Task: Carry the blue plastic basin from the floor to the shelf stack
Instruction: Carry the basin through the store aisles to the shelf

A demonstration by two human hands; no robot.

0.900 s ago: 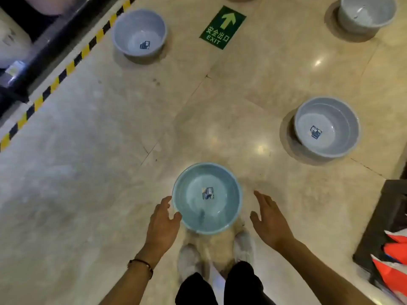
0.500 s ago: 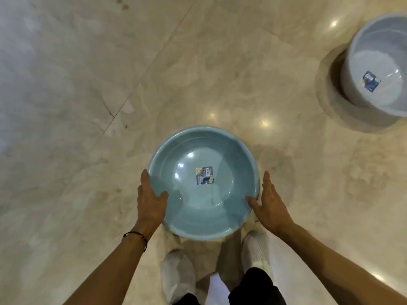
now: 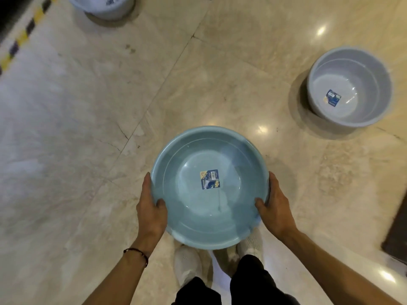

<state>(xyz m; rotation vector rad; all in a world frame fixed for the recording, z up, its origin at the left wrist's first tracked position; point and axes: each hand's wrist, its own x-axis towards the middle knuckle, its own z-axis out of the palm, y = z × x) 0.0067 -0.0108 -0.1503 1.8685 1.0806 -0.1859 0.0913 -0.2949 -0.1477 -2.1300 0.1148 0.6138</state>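
The round blue plastic basin [image 3: 237, 230] with a small sticker inside is in front of me, above my white shoes, held level between both hands. My left hand [image 3: 150, 208] grips its left rim with the thumb hooked inside. On the opposite side, my right hand [image 3: 275, 208] clasps the right rim the same way. The shelf stack is not in view.
A grey basin [image 3: 350, 62] stands on the marble floor at the right, and another grey basin [image 3: 101, 7] at the top left edge. A yellow-and-black hazard strip [image 3: 24, 38] runs along the far left. A dark mat [image 3: 396, 234] lies at the right edge.
Both hands went from open beside the basin to gripping its rim. The basin now appears larger and closer, covering the toes of my shoes.
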